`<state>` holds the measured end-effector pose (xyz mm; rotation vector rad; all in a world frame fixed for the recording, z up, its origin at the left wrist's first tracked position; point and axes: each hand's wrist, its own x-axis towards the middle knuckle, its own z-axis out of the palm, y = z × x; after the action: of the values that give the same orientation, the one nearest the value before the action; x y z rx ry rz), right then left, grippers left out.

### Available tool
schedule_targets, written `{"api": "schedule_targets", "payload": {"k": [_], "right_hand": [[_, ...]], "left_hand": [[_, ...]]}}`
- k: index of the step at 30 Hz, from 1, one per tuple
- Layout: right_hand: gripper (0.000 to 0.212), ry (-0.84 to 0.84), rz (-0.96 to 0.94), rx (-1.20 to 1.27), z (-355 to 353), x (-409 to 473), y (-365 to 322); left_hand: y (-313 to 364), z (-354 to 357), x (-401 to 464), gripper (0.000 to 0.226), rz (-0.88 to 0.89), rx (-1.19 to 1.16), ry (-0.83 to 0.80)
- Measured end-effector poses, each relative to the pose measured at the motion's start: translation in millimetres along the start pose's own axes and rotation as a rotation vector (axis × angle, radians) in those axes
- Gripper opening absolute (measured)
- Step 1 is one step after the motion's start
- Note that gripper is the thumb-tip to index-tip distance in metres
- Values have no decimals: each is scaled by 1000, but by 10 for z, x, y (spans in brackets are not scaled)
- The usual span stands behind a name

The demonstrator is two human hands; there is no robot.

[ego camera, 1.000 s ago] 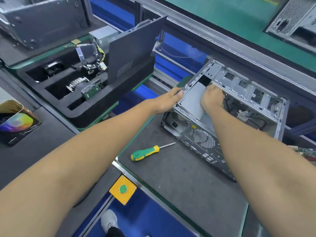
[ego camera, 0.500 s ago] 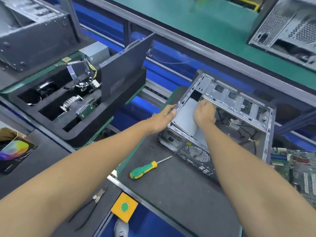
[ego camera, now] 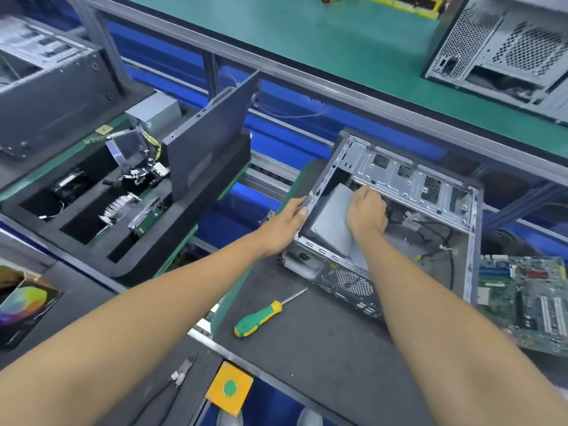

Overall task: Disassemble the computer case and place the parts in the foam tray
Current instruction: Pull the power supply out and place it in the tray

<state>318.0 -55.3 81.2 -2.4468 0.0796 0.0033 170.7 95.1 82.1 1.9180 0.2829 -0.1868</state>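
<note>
Both hands (ego camera: 287, 221) (ego camera: 365, 210) in computer case (ego camera: 408, 186) — right fingertips hidden.

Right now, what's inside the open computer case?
Inside the computer case: a grey metal box under the right hand, plus loose black cables. The hand hides what its fingers grip.

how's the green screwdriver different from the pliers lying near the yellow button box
The screwdriver has a thick green and yellow handle and a single thin straight shaft; the pliers have two slim dark handles and short pointed tips. The screwdriver lies on the dark mat beside the computer case; the pliers lie on the lower surface nearer the person. Both lie flat, touched by neither hand.
</note>
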Motion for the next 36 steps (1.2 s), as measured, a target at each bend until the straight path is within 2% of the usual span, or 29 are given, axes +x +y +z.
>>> {"api": "schedule_targets", "payload": {"k": [3,10,12,16,18,22,26,32,36], "right_hand": [[39,51,28,132,-126,-40,336],[30,-210,191,294,-189,-27,336],[43,-290,292,332,-246,-45,280],[87,-430,433,305,-353,-151,185],[97,-465,461,327,-376,-190,180],[111,-401,513,326,-379,-193,83],[109,-275,465,277,-482,-204,-74],[106,-245,439,290,-754,-178,-154],[114,-229,396,328,-961,-128,-245]], "left_hand": [[29,-6,-7,55,-14,14,3],[30,30,-4,55,-63,3,27],[19,31,14,53,-73,18,34],[-12,29,26,51,-81,1,42],[-15,31,31,52,-81,-1,43],[-14,27,22,54,-75,-4,43],[4,12,12,54,-93,24,31],[83,10,-23,56,-67,23,21],[98,27,-42,56,-61,0,32]]}}
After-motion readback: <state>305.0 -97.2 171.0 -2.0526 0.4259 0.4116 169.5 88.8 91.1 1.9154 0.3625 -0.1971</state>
